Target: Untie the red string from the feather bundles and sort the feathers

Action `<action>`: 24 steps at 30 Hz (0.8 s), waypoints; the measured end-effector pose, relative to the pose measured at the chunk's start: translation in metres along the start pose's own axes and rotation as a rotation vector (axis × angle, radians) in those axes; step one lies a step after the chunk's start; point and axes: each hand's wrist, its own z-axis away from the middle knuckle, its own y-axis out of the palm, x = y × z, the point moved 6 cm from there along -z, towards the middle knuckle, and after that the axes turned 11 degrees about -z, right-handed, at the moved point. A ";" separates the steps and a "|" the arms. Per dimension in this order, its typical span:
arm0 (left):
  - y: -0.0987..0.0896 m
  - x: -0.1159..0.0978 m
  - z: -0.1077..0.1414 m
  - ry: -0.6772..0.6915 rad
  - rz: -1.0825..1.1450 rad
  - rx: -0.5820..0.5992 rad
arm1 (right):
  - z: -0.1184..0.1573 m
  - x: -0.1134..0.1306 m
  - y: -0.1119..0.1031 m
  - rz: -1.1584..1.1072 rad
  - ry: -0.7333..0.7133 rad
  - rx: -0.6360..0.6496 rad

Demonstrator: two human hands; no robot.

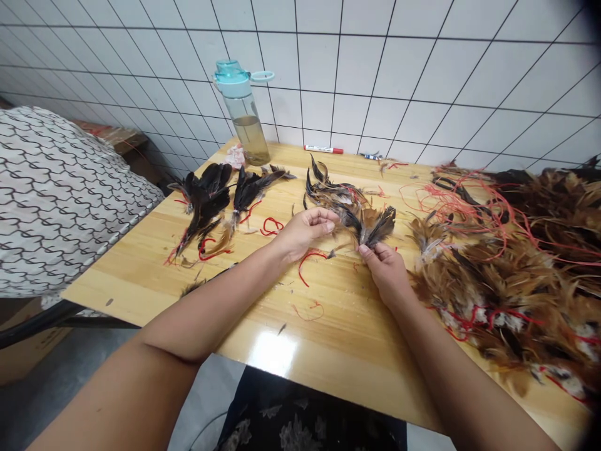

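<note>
Head view — right of the water bottle (250,130), the right hand (389,270) pinches a feather bunch (374,229) by its base; left hand (304,234) half-curled, hold unclear. Likely light, soft, easily crushed — best gripped basally.

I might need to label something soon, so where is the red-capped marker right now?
In the head view, the marker lies at the table's far edge, against the tiled wall, right of the bottle.

Bare near edge of the table (323,357), open to passage; feather pile (507,294) blocks the right, bottle (248,125) the far left.
</note>
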 end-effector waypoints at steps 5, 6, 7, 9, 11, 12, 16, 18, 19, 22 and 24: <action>0.014 0.002 0.006 -0.067 0.135 0.084 | -0.001 -0.004 -0.001 -0.002 0.013 -0.015; 0.018 0.003 0.007 -0.076 0.133 0.101 | -0.001 -0.005 -0.002 0.001 0.010 -0.018; 0.020 0.005 0.008 -0.083 0.123 0.118 | -0.002 -0.005 -0.002 0.009 0.007 -0.018; 0.025 0.008 0.009 -0.082 0.083 0.135 | -0.002 -0.007 -0.002 0.030 -0.001 -0.012; 0.027 0.009 0.009 -0.057 0.029 0.128 | -0.003 -0.009 -0.001 0.046 0.000 0.006; 0.028 0.009 0.009 -0.041 0.000 0.113 | -0.003 -0.010 0.000 0.051 0.003 0.019; 0.029 0.009 0.010 0.007 -0.126 0.056 | -0.004 -0.011 0.002 0.069 0.013 0.063; 0.031 0.007 0.010 0.050 -0.186 0.056 | -0.004 -0.009 0.003 0.078 0.009 0.064; 0.031 0.006 0.009 0.078 -0.216 0.062 | -0.004 -0.008 0.003 0.075 0.009 0.064; 0.033 0.003 0.010 0.160 -0.322 0.059 | -0.004 -0.007 0.004 0.034 0.026 0.074; 0.032 0.000 0.012 0.211 -0.416 0.034 | -0.004 -0.007 0.005 -0.002 0.050 0.080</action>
